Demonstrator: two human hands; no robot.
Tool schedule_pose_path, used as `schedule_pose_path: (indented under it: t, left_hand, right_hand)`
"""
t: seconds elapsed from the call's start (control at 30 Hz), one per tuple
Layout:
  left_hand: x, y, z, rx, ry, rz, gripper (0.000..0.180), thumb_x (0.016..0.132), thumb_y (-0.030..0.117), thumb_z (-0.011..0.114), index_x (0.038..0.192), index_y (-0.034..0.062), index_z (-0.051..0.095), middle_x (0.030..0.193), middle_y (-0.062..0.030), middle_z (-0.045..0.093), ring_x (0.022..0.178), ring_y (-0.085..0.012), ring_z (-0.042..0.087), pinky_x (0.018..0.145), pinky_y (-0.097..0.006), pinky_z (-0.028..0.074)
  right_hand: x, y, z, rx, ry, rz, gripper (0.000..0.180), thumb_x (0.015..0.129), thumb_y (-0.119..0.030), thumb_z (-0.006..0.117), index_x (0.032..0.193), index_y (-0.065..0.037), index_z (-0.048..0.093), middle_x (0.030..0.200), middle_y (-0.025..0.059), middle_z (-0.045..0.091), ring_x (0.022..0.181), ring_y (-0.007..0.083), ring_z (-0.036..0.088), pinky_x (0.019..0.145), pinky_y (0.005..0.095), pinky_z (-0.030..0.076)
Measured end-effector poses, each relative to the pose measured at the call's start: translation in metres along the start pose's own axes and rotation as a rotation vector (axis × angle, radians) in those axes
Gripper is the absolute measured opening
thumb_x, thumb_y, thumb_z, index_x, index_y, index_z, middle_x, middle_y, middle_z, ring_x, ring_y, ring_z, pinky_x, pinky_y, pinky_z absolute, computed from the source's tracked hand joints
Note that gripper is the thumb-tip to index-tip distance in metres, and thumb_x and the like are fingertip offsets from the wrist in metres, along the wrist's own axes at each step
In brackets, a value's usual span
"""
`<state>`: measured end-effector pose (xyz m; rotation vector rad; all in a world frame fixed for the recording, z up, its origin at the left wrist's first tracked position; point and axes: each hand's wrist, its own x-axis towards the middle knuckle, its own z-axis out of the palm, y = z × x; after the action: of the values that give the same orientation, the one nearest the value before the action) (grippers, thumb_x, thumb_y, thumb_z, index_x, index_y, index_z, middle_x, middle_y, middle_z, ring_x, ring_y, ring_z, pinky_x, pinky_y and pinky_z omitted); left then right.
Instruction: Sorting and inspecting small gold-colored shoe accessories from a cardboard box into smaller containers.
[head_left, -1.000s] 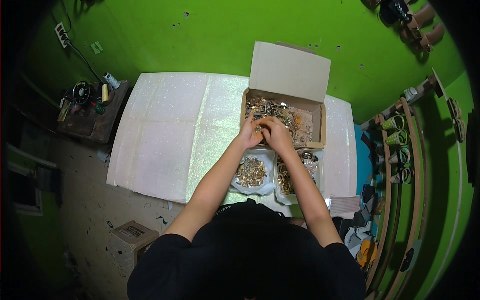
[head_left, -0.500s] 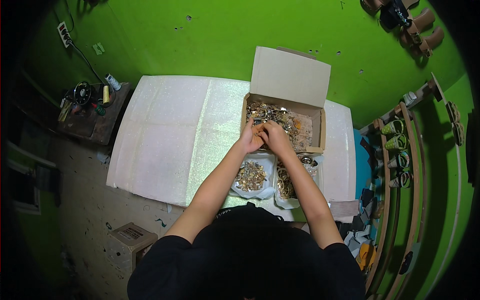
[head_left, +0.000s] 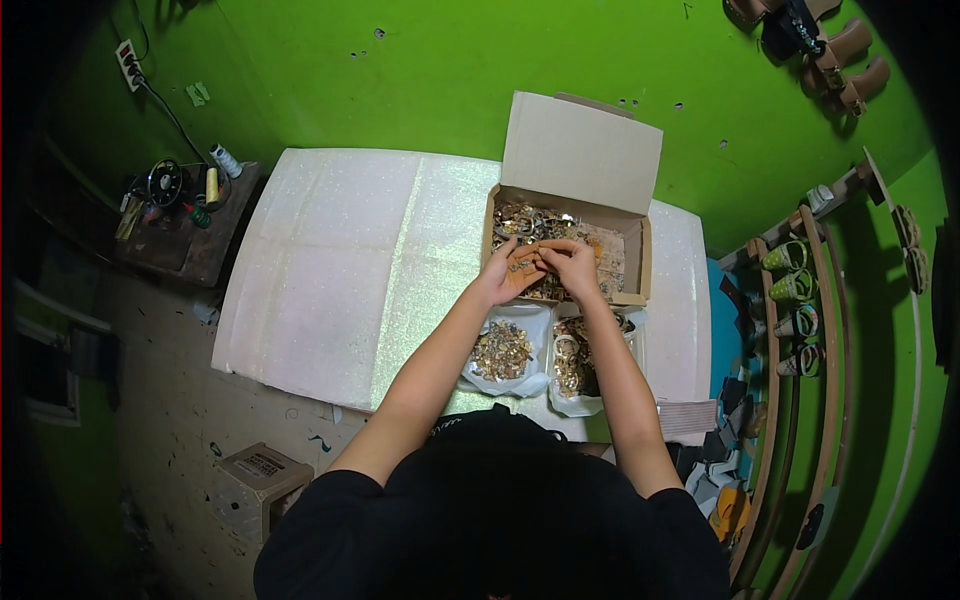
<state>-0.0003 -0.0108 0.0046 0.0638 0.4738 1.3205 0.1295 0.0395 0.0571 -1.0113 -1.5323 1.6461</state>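
Brown cardboard box (head_left: 628, 232), lid flap up, sits far right on the white table (head_left: 330, 270); left hand (head_left: 506, 272) and right hand (head_left: 572, 268) meet over it, fingers curled on a small metal piece (head_left: 524, 264); two clear bags (head_left: 505, 350) lie nearer.

Black short-sleeved top (forearms bare), black cap
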Motion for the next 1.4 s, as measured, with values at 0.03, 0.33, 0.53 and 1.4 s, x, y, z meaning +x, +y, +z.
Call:
schedule_pose_path:
  t: [0.03,0.33,0.53,1.4]
  left_hand:
    - [-0.001,0.000,0.001,0.002,0.001,0.003,0.044,0.089,0.037,0.031,0.104,-0.0005,0.049,0.089,-0.0117,0.057,0.079,-0.0219,0.056,0.074,-0.033,0.048]
    - [0.001,0.000,-0.010,-0.048,-0.141,-0.024,0.046,0.089,0.037,0.032,0.107,-0.0012,0.048,0.099,-0.0125,0.055,0.085,-0.0216,0.055,0.076,-0.032,0.046]
    - [-0.008,0.000,0.013,-0.019,-0.108,-0.015,0.050,0.091,0.036,0.022,0.118,-0.0025,0.037,0.118,-0.0174,0.045,0.110,-0.0269,0.044,0.088,-0.037,0.040]
    - [-0.004,0.002,0.005,-0.036,-0.071,0.014,0.067,0.087,0.051,0.016,0.113,-0.0048,0.043,0.100,-0.0141,0.053,0.086,-0.0231,0.054,0.079,-0.033,0.044]
  right_hand:
    - [0.000,-0.003,0.000,0.084,-0.011,0.101,0.015,0.077,-0.001,0.056,0.088,0.008,0.058,0.082,0.0121,0.060,0.066,0.0143,0.059,0.060,0.0210,0.050]
    - [-0.015,-0.015,-0.004,0.441,-0.129,0.321,0.018,0.080,0.000,0.051,0.096,0.008,0.053,0.090,0.0119,0.058,0.077,0.0155,0.058,0.068,0.0219,0.051]
    - [-0.040,-0.015,-0.003,0.294,-0.243,0.313,0.015,0.078,-0.001,0.053,0.092,0.005,0.055,0.084,0.0092,0.059,0.071,0.0137,0.059,0.064,0.0217,0.052]
    - [-0.026,-0.022,0.015,-0.882,-0.032,-0.388,0.017,0.068,-0.006,0.059,0.084,-0.003,0.060,0.079,0.0108,0.053,0.072,0.0254,0.054,0.066,0.0319,0.044]
